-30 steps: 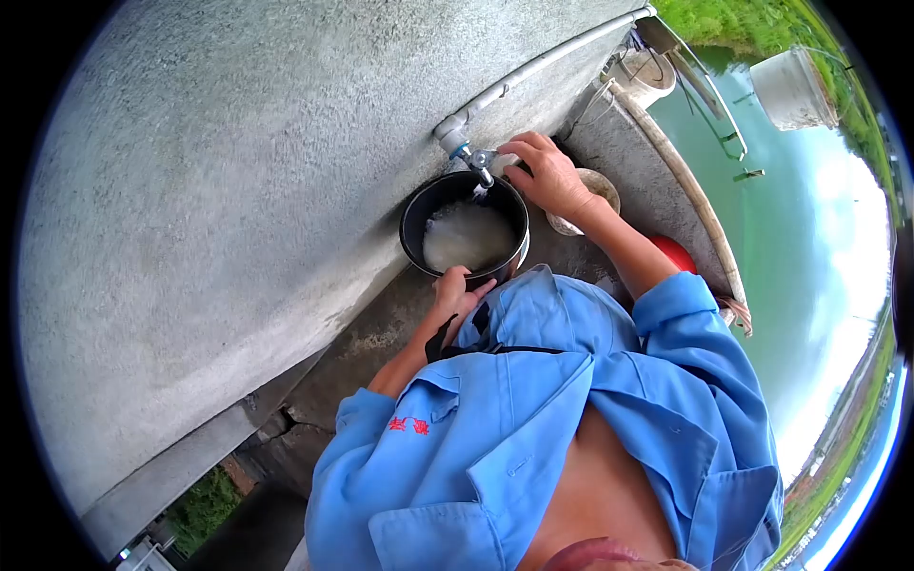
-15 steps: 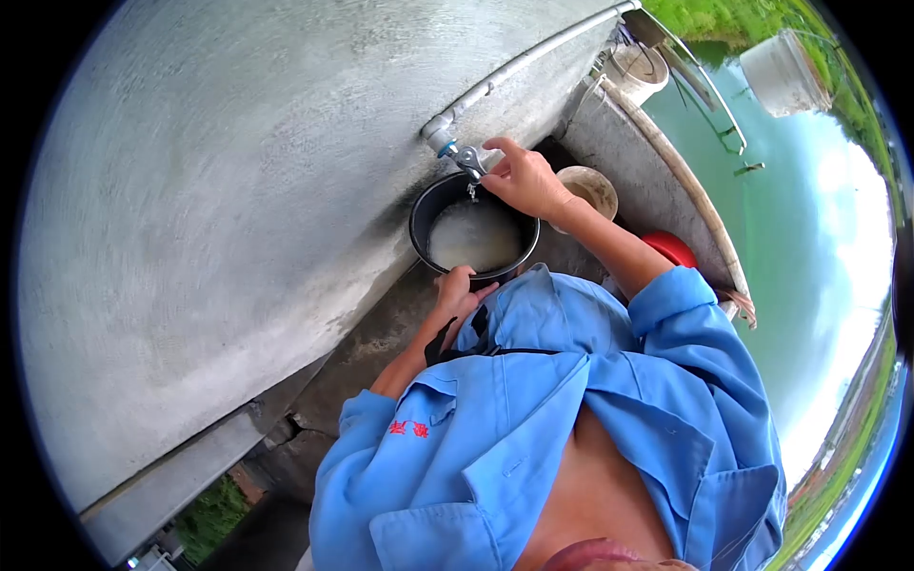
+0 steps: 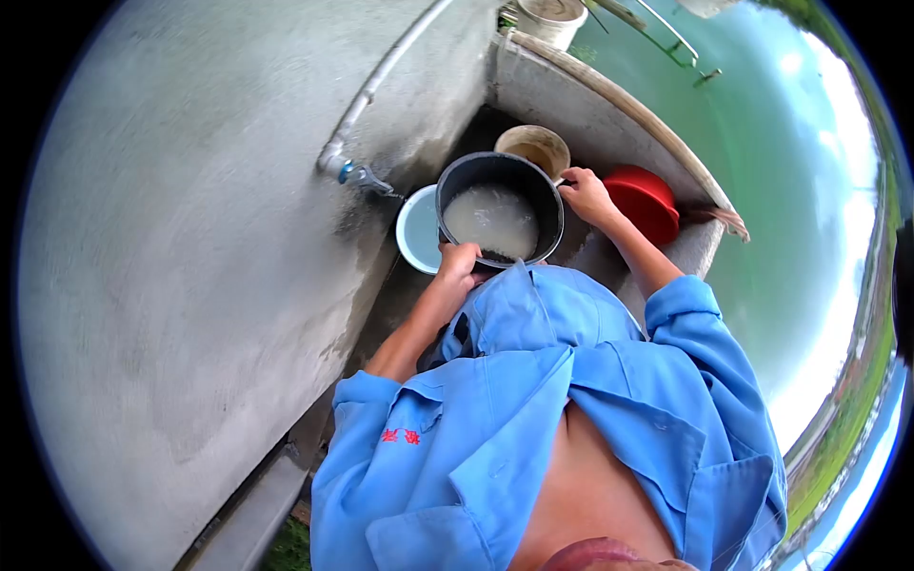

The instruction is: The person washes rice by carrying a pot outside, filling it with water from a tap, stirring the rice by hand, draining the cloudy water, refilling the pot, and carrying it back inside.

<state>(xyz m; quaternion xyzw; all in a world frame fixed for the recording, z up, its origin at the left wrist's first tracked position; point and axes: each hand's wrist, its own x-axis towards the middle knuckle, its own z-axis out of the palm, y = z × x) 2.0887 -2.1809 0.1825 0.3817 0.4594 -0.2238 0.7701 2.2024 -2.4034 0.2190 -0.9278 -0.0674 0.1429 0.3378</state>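
A dark pot (image 3: pixel 555 224) holds cloudy, whitish water and sits in front of my lap. My left hand (image 3: pixel 459 265) grips its near left rim, with part of the fingers hidden under the side. At its right edge, my right hand (image 3: pixel 587 196) has thumb and fingers closed on the rim. To the left, a metal tap (image 3: pixel 367 178) lets a thin trickle fall towards a light blue basin (image 3: pixel 411 238), which the pot partly covers. Just beyond the pot stands a worn beige tub (image 3: pixel 560 143), close to my right hand.
A red basin (image 3: pixel 643 205) rests right of my right forearm, against a low concrete wall (image 3: pixel 609 114). Along the left runs a grey wall (image 3: pixel 190 266) carrying a white pipe (image 3: pixel 381 76). Green water lies beyond the low wall, and a white bucket (image 3: pixel 552 24) stands at the far corner.
My right hand has left the tap and come to the pot's right rim. The pot has moved right, out from under the tap, uncovering the light blue basin. My view has shifted.
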